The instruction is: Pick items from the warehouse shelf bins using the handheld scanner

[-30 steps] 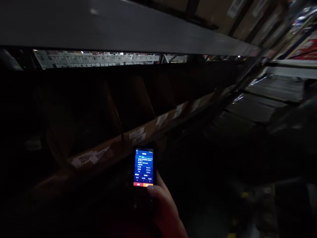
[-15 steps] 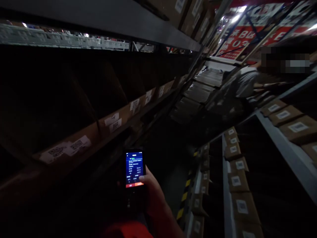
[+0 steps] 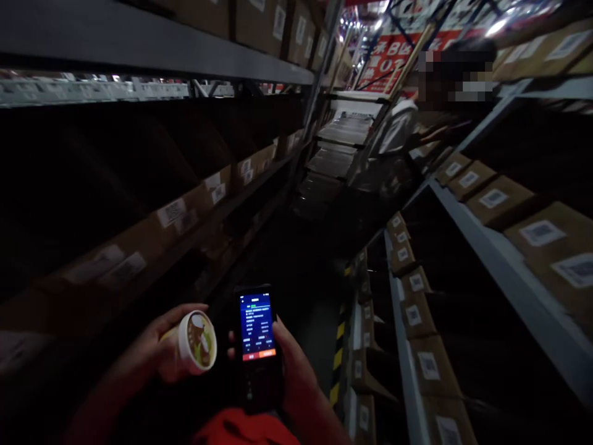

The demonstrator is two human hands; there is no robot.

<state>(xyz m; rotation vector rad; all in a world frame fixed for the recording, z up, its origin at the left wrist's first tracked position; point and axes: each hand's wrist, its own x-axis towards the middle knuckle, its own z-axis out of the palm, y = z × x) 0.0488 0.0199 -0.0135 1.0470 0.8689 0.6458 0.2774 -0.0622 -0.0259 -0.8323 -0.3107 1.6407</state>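
My left hand (image 3: pixel 155 352) wraps its fingers around a small round tub (image 3: pixel 194 341), lid tilted up toward me so I can read it. Just right of the tub, my right hand (image 3: pixel 290 364) grips the lit handheld scanner (image 3: pixel 257 346), screen facing me for comparison.

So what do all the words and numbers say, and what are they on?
"8" and "0": big white figures on the red banner at the aisle's far end; the rest of it is unreadable.
Handheld scanner screen, in the right hand: lines of text, too small to read.
Round tub lid, in the left hand: a picture, no words I can read.
White labels on the cardboard boxes along the shelves: codes, too blurred.
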